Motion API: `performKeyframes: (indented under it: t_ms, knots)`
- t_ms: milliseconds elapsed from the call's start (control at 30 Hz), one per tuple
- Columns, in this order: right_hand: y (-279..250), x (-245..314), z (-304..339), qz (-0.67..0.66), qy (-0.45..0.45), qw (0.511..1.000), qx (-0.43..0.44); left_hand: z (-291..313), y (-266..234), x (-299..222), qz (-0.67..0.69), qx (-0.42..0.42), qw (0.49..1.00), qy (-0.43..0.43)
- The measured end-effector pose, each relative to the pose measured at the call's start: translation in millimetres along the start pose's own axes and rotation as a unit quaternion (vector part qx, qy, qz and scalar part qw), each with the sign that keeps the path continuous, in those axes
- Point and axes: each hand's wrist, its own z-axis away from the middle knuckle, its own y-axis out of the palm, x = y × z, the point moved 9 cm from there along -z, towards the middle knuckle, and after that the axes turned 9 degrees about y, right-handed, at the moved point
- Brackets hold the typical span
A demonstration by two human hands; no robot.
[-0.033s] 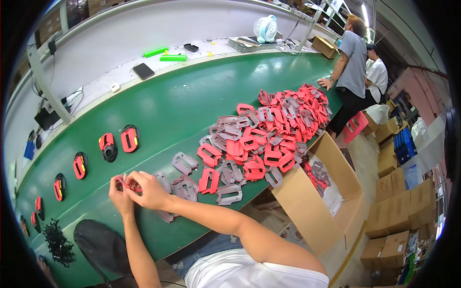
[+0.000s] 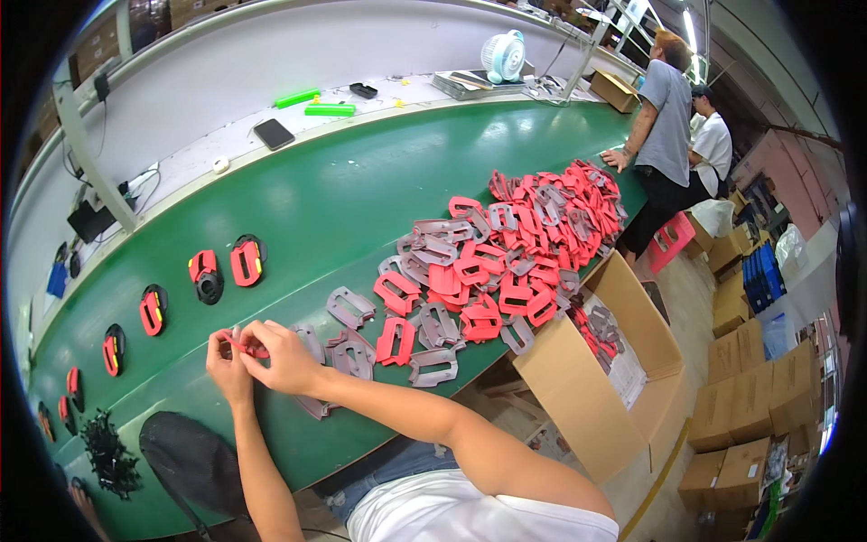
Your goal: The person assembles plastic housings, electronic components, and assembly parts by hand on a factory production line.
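Observation:
My left hand (image 2: 228,372) and my right hand (image 2: 284,359) meet above the green table, both closed on one small red plastic part (image 2: 233,342). My fingers cover most of it, so its full shape is hidden. Right beside my right hand lie several greyish-purple slotted plastic pieces (image 2: 350,356). Farther right spreads a big heap of red and grey slotted plastic pieces (image 2: 444,278). Beyond my hands, to the left, red-and-black assembled pieces (image 2: 246,262) with yellow marks stand in a spaced row along the table.
A black bag (image 2: 191,465) and a pile of small black parts (image 2: 110,456) lie near left. An open cardboard box (image 2: 578,406) with more pieces stands at the table's right edge. Two people (image 2: 664,117) stand far right. Another person's hand (image 2: 83,501) shows at lower left.
The whole view has shifted slightly. Both hands stay together on the red part, with only a small movement of the fingers.

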Motion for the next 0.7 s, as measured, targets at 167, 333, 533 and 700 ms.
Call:
performKeyframes:
  t_ms: [167, 333, 533, 700]
  knots:
    - [-8, 3, -2, 0.019, -0.016, 0.999, -0.033, 1, -4, 10, 0.035, -0.017, 0.999, -0.032]
    - [-7, -1, -4, 0.019, -0.014, 1.0, -0.016, 2, 0, 11, 0.096, -0.03, 0.991, -0.084]
    - [-4, -1, -7, 0.027, -0.019, 0.999, -0.008, 2, 4, 5, 0.136, -0.013, 0.988, -0.075]
    - [-4, -7, -6, 0.072, -0.038, 0.996, -0.036, 1, 8, -3, 0.106, 0.004, 0.992, -0.069]
